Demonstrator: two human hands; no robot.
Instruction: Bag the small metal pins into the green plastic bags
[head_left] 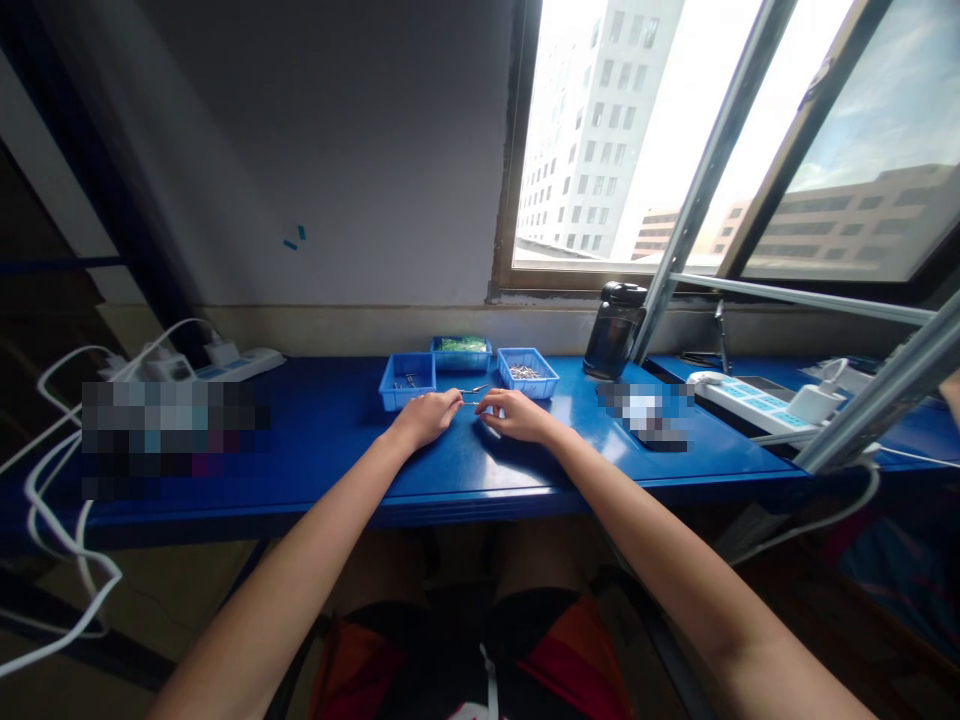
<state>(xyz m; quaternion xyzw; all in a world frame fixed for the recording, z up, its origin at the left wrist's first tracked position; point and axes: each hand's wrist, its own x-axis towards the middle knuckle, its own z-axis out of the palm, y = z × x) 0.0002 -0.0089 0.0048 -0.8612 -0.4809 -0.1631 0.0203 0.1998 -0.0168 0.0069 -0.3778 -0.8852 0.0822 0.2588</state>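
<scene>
Over the front middle of the blue table, my left hand (430,417) is closed in a pinch on one end of a thin, pale metal piece (469,403). My right hand (516,416) has its fingers curled at the other end, closed about the tip. The exact kind of this piece is too small to make out. Just behind the fingertips is a slim dark-and-silver pointed piece (475,389). A blue bin (407,398) with a few dark metal pieces stands behind my left hand. Behind my right hand, a smaller blue bin (530,384) holds many small metal parts.
A third blue bin (461,362) with green contents stands at the back. To the right are a black jug (615,332), a blurred-out phone-like object (651,420) and a white power strip (757,405). White cables (45,490) tangle at the left. A metal post (694,190) rises at the right.
</scene>
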